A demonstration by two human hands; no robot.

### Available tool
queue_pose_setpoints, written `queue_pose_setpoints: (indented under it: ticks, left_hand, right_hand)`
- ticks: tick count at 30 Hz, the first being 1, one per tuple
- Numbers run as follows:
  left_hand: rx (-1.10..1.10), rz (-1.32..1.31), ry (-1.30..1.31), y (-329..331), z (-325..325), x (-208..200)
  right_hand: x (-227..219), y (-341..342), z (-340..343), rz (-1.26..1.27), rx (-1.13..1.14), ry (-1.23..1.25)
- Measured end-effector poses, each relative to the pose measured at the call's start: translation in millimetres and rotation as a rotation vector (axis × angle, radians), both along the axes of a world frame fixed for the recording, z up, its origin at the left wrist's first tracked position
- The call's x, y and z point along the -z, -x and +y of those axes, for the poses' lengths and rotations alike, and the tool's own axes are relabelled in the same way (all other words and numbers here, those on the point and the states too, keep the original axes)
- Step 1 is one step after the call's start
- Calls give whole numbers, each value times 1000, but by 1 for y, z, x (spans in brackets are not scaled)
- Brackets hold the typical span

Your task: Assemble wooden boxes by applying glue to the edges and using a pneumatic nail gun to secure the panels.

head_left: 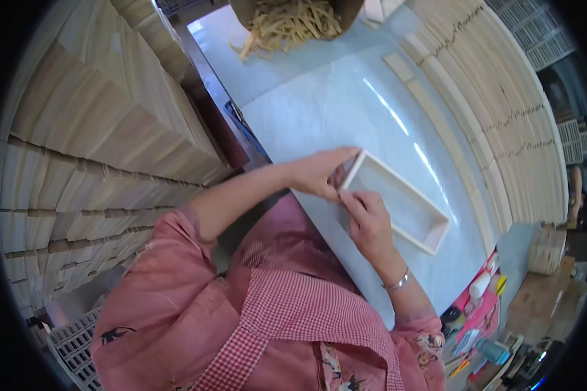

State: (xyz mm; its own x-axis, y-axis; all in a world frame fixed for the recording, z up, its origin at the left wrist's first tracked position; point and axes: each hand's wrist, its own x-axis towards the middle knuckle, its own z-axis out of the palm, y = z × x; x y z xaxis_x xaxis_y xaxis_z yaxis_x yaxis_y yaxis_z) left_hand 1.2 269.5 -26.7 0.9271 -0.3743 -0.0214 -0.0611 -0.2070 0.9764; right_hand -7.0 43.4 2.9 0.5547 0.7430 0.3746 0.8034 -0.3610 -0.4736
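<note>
A shallow rectangular wooden frame (437, 234) lies on the pale glossy tabletop, long and narrow, with the table surface showing through its middle. My left hand (316, 174) is closed on its short left end, thumb and fingers on either side of that wall. At the near left corner, my right hand (370, 225) has its fingers bent and pressed together against the frame. Whatever small thing might be between the right fingertips is hidden. A bracelet (396, 281) circles my right wrist.
A box holding many thin wooden strips (300, 25) stands at the far edge of the table (306, 111). Stacked thin boards (502, 111) line the right side beside a narrow flat strip (437, 124). Tall wood stacks (98, 117) rise at left. Assorted tools (482, 293) lie lower right.
</note>
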Motion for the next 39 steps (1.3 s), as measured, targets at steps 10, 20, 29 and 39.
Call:
queue_pose_setpoints:
  ticks: [10, 20, 29, 39]
  left_hand:
    - [105, 20, 38, -3, 1, 14]
    - [75, -99, -36, -5, -3, 15]
    - [58, -10, -49, 0, 2, 14]
    - [64, -133, -64, -3, -16, 24]
  right_hand:
    - [-51, -56, 39, 145, -117, 77]
    - [41, -289, 274, -167, 222, -110]
    - [27, -271, 230, 44, 220, -78]
    - [48, -302, 285, -213, 338, -137]
